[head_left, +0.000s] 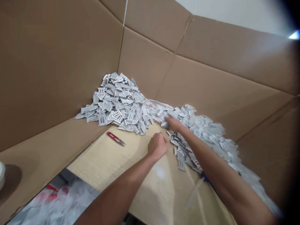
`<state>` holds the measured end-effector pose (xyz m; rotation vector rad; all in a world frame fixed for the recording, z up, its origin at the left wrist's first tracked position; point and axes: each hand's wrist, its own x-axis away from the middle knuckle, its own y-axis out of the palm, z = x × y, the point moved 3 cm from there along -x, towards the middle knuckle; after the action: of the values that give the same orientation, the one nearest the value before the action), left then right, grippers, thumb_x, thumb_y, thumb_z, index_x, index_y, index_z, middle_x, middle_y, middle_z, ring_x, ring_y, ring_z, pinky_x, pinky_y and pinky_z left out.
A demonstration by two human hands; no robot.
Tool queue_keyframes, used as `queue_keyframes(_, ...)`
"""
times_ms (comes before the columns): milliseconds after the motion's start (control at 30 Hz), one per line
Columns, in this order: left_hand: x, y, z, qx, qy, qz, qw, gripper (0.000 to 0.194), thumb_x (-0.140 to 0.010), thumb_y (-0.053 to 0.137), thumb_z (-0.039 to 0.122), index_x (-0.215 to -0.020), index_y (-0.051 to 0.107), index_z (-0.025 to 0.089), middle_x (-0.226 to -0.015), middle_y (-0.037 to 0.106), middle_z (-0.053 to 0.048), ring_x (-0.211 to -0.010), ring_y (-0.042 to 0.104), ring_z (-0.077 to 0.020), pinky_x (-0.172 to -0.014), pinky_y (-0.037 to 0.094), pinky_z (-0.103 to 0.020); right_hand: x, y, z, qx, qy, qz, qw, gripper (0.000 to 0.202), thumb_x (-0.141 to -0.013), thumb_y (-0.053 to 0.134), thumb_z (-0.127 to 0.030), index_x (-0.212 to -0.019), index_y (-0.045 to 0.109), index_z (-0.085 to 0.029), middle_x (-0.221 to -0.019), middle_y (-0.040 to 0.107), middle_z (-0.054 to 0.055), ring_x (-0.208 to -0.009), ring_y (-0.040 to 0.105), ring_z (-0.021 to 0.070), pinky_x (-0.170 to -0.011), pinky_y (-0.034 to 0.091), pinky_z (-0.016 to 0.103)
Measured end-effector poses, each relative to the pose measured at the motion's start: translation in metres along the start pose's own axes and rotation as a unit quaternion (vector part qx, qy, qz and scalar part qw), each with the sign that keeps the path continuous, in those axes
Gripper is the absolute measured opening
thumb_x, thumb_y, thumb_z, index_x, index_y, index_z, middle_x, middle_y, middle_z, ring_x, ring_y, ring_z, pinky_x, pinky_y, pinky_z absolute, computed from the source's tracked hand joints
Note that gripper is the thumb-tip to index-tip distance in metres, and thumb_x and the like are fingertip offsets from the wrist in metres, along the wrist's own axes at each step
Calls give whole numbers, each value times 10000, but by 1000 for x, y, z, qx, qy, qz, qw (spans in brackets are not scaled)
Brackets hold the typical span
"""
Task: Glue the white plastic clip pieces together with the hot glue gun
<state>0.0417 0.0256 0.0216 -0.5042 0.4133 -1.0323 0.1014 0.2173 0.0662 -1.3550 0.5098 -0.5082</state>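
My left hand [158, 145] is closed just above the middle of the pale board [140, 162]; what its fingers hold, if anything, is hidden. My right hand [172, 124] reaches to the edge of the pile of clear-wrapped pieces [206, 128], its fingers closed around a small grey piece [164, 124]. To the left rises a heap of unwrapped grey and white shield-shaped pieces [124, 103]. Under my right forearm lie more loose shield-shaped pieces [181, 161].
Red thread snips [115, 138] lie on the board's left part. Tall cardboard walls [150, 59] surround the back and sides. Clear plastic bags [61, 203] fill the space at lower left, near a white container [2, 175].
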Motion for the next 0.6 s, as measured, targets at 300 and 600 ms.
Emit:
queue_keyframes(300,2,3,0,36,7,-18,999,102,-898,577,227,-863,670,206,-987,736,-118,-939,691,-253,-839,509,-335,64,-37,55,-190,126,48,972,327,-821,642,-486,-662,599,-203,-549,597,-4,-577,603,180,-617,396,264)
queue_keyframes(600,2,3,2,32,2,-32,999,102,-901,586,252,-874,673,207,-1008,738,-114,-928,680,-235,-817,497,-310,138,-55,77,-269,158,-9,950,549,-868,517,-711,-624,449,-223,-542,559,-3,-603,657,197,-573,408,250)
